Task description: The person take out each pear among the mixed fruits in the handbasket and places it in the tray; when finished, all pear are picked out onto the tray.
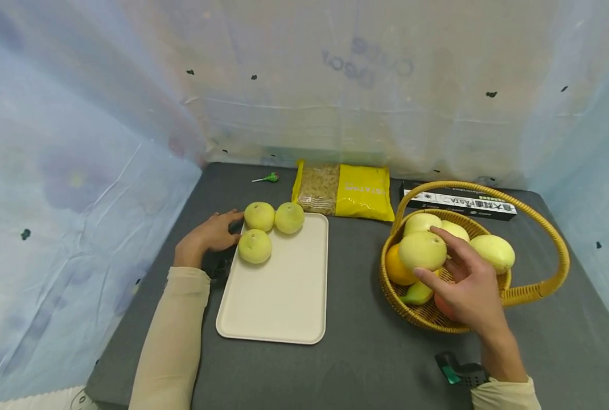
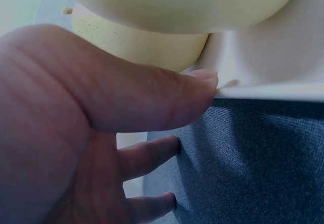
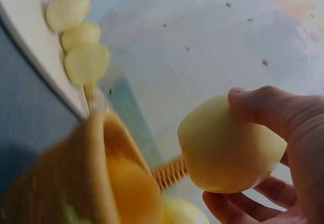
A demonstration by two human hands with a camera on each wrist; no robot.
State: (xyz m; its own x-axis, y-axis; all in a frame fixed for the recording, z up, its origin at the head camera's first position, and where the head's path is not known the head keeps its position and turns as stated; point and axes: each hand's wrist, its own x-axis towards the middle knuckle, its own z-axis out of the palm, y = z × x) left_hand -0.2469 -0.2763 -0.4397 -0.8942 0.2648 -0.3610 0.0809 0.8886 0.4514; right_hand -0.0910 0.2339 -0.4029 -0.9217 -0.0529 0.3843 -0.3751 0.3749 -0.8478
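Note:
My right hand (image 1: 470, 287) holds a pale yellow-green pear (image 1: 422, 251) between thumb and fingers, above the wicker basket (image 1: 394, 296). In the right wrist view the pear (image 3: 230, 145) is gripped from the side, beyond the basket's blurred rim. The basket holds more yellow-green fruit (image 1: 493, 253), an orange fruit (image 1: 399, 265) and a reddish one partly hidden by my hand. On the left, my left hand (image 1: 209, 234) is at the far left corner of the cream tray (image 1: 279, 302). Its thumb (image 2: 167, 100) touches the tray's rim. Three pears (image 1: 255, 246) sit together at that end.
A yellow pasta bag (image 1: 364, 192) lies behind the tray, with a green-wrapped lollipop (image 1: 271, 177) to its left. Behind the basket is a black pasta box (image 1: 489, 208). The basket's tall handle (image 1: 552, 239) leans out to the right. Plastic sheeting surrounds the grey table (image 1: 353, 341).

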